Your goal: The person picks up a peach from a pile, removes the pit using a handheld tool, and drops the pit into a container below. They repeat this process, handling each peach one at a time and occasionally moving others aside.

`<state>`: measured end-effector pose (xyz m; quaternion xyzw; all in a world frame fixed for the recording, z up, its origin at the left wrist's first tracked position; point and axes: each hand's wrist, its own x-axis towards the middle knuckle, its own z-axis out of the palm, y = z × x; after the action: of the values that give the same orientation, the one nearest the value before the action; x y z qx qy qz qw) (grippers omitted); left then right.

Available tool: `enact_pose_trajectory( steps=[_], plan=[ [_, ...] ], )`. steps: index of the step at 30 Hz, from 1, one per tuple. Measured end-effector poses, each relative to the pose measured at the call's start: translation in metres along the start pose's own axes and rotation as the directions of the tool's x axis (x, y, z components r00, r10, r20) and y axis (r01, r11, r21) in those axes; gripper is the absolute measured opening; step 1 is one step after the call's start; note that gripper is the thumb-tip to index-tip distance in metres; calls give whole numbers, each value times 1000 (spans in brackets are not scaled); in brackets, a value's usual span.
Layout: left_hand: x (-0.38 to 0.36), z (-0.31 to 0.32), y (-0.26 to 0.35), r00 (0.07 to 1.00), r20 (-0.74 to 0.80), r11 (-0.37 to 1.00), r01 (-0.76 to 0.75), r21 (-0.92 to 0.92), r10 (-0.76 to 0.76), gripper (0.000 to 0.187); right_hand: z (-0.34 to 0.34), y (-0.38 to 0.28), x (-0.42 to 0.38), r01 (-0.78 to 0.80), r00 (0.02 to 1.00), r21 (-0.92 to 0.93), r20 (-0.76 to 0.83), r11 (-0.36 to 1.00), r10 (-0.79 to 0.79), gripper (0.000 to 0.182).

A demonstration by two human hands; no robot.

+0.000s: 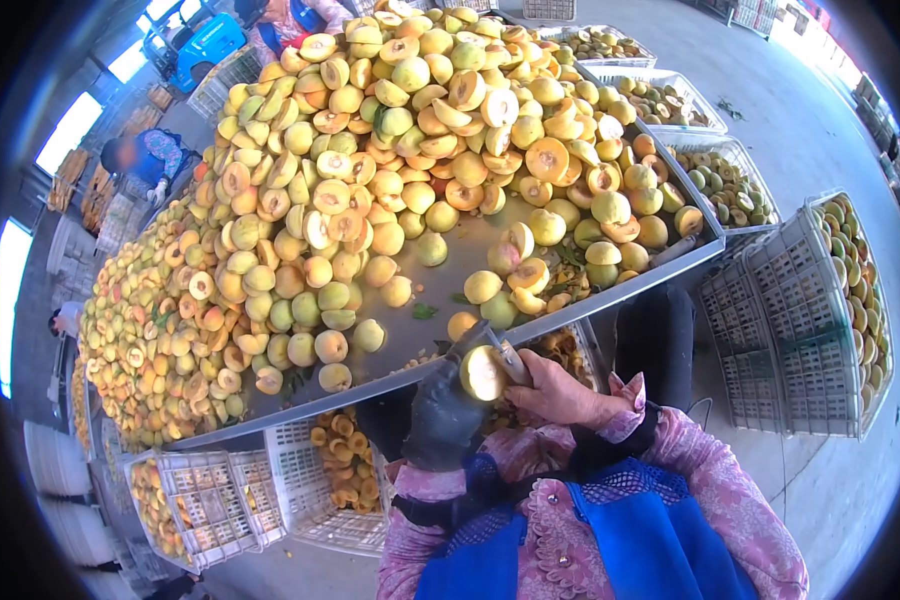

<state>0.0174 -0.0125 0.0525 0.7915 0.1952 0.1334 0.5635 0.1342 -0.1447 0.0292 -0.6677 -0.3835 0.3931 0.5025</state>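
My left hand [438,405], in a dark glove, is closed around a cut yellow fruit half [483,373], its pale cut face turned up. My bare right hand [555,388] grips a tool [511,362] with a light-coloured handle, its end against the fruit's right side. Both hands are close together at the near edge of the metal table [410,325]. Just beyond them, several halved and whole yellow-green fruits lie on the table, rising into a large heap [370,180].
Crates of fruit halves [315,480] stand below the table at the left, and stacked crates [785,320] at the right. More crates [735,160] line the table's right side. People [150,160] are at the far left, near a blue vehicle [205,45].
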Motion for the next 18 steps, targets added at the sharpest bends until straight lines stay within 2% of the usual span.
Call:
enact_pose_trajectory(
  steps=[4, 5, 6, 7, 9, 10, 11, 12, 13, 15, 16, 17, 18],
  plan=[
    [0, 2, 3, 993, -82, 995, -83, 53, 88, 42, 1, 4, 5, 47, 998, -56, -33, 997, -49, 33],
    [0, 6, -7, 996, -87, 977, -30, -213, 12, 41, 1, 4, 6, 39, 999, -93, -21, 995, -41, 33],
    [0, 9, -17, 995, -72, 885, 23, -465, -63, 39, 1, 5, 7, 31, 999, -130, -9, 991, -32, 32],
    [-2, 10, -28, 995, -73, 884, 22, -466, -63, 39, 2, 5, 7, 30, 999, -132, -8, 991, -32, 32],
    [-1, 8, -34, 994, -99, 963, 15, -270, -44, 31, 2, 5, 8, 75, 997, -178, -11, 981, -78, 30],
    [-1, 3, -28, 994, -99, 962, 15, -272, -43, 31, 2, 4, 8, 75, 997, -179, -10, 981, -78, 30],
    [-1, -2, -20, 998, -53, 999, -40, -18, 39, 36, 1, 1, 6, 64, 997, -178, -23, 982, -70, 30],
    [-2, -7, -6, 994, 11, 967, -107, 233, 107, 40, 0, -3, 5, 55, 997, -177, -34, 983, -62, 29],
    [-3, -7, 1, 994, 10, 967, -108, 232, 109, 40, -1, -6, 3, 56, 997, -179, -34, 982, -63, 29],
    [-5, -4, 9, 947, -93, 880, -246, 407, 307, 41, -2, -9, -5, 83, 997, -206, 18, 975, -81, 28],
    [-5, 1, 6, 946, -95, 880, -247, 405, 309, 41, -1, -11, -8, 83, 997, -209, 18, 974, -81, 28],
    [-5, 6, 0, 978, -181, 992, -116, -58, 104, 40, 0, -12, -11, 80, 995, -241, 72, 967, -65, 28],
    [-5, 9, -2, 980, -161, 859, 20, -512, -119, 40, 2, -12, -14, 80, 991, -271, 124, 959, -47, 28]
  ],
)
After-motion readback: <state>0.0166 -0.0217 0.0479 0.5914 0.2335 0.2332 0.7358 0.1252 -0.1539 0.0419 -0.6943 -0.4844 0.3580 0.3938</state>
